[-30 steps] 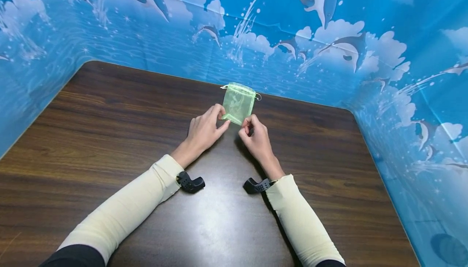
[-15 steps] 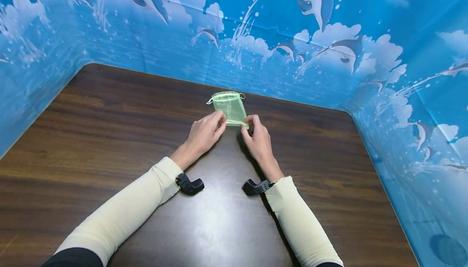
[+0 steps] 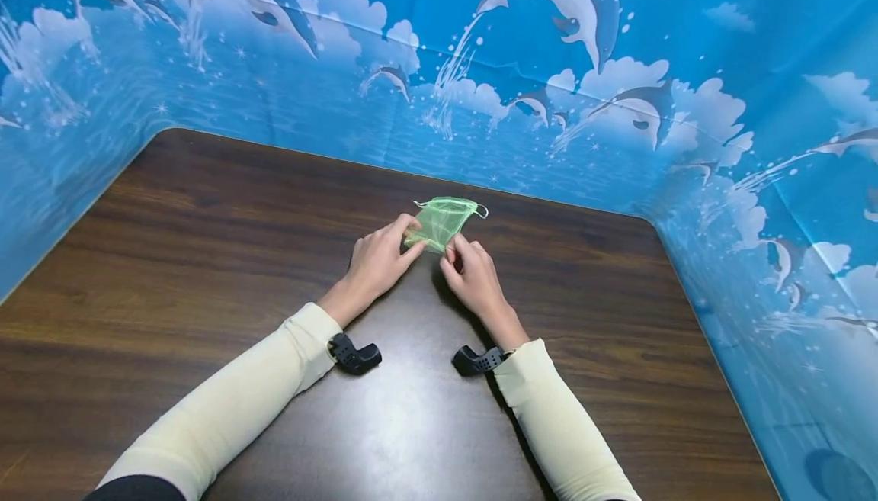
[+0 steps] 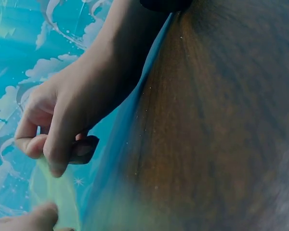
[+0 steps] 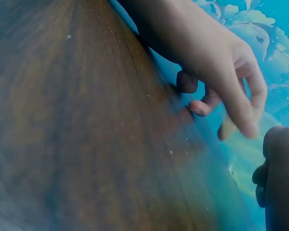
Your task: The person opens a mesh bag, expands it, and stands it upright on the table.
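Note:
A pale green sheer drawstring pouch (image 3: 447, 216) is held near the far edge of the table, its white cords sticking out at both top corners. My right hand (image 3: 475, 276) pinches its lower right corner between thumb and curled fingers. At the lower left side, my left hand (image 3: 377, 261) has thumb and forefinger bent round the edge, tips slightly apart. The left wrist view shows the right hand (image 4: 72, 106) gripping the pouch (image 4: 53, 192), with left fingers at lower left. In the right wrist view the left hand (image 5: 207, 62) is large, and the pouch (image 5: 245, 154) is blurred.
A dark wood-grain table (image 3: 226, 257) lies beneath both arms. A blue curtain (image 3: 309, 104) printed with dolphins stands behind and at the sides. Black camera mounts (image 3: 355, 354) sit on both wrists, over cream sleeves.
The pouch first shifts left and flattens, then comes back right and tilts, looking shorter. My left fingers close at its edge, then spread a little; the right hand shifts slightly left.

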`<state>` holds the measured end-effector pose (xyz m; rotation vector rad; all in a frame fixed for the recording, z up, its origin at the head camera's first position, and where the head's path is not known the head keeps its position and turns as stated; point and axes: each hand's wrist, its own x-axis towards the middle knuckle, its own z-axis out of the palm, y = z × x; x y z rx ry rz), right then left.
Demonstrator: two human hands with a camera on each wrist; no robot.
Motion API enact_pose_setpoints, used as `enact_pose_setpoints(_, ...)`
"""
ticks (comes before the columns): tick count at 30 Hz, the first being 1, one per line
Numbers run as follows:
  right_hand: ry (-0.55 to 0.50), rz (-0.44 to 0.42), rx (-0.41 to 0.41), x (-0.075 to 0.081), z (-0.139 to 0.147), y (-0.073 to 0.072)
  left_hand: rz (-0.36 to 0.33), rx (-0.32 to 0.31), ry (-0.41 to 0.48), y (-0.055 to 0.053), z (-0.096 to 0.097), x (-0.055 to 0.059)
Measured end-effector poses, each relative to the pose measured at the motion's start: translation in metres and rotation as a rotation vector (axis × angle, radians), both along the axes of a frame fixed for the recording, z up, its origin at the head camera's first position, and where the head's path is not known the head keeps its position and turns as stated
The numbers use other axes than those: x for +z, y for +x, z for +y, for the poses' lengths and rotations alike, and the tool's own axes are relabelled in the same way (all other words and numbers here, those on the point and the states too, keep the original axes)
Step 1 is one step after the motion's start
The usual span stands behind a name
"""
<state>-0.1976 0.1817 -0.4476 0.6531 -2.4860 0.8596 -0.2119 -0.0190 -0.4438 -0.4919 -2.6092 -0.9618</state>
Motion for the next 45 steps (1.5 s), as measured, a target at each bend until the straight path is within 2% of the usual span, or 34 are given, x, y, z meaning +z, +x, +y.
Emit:
enact_pose_setpoints(3,0.009,-0.043,-0.017,0.000,-0.002,0.001,-0.009,-0.004,0.002,0.001,-0.002,-0.001)
enact_pose_setpoints(7,0.009,-0.139,-0.132,0.001,-0.003,0.001,0.002,-0.031,0.022,0.001,-0.003,-0.002)
enact_pose_setpoints(10,0.020,-0.188,-0.171,0.001,-0.002,0.000,0.011,-0.068,0.036,0.000,-0.004,-0.001)
enact_pose_setpoints(13,0.057,-0.179,-0.154,0.001,-0.001,-0.001,0.029,-0.114,0.041,-0.001,-0.004,0.000)
enact_pose_setpoints(17,0.113,-0.122,-0.149,0.000,-0.001,-0.002,0.061,-0.169,0.041,-0.003,-0.007,-0.001)
enact_pose_setpoints(24,0.124,-0.097,-0.158,0.001,-0.002,-0.003,0.094,-0.202,0.058,-0.004,-0.011,-0.004)
enact_pose_setpoints(27,0.116,-0.071,-0.147,0.001,-0.001,-0.003,0.115,-0.196,0.073,-0.005,-0.010,-0.004)
enact_pose_setpoints(32,0.164,-0.022,-0.131,0.001,-0.001,-0.002,0.130,-0.155,0.088,-0.005,-0.009,-0.004)
enact_pose_setpoints(36,0.121,-0.004,-0.137,0.000,-0.002,0.000,0.140,-0.150,0.086,-0.004,-0.009,-0.005)
enact_pose_setpoints(41,0.068,-0.018,-0.127,-0.001,-0.003,0.000,0.160,-0.137,0.076,-0.004,-0.011,-0.005)
enact_pose_setpoints(45,0.030,-0.052,-0.121,0.001,-0.004,-0.001,0.163,-0.160,0.085,-0.006,-0.012,-0.003)
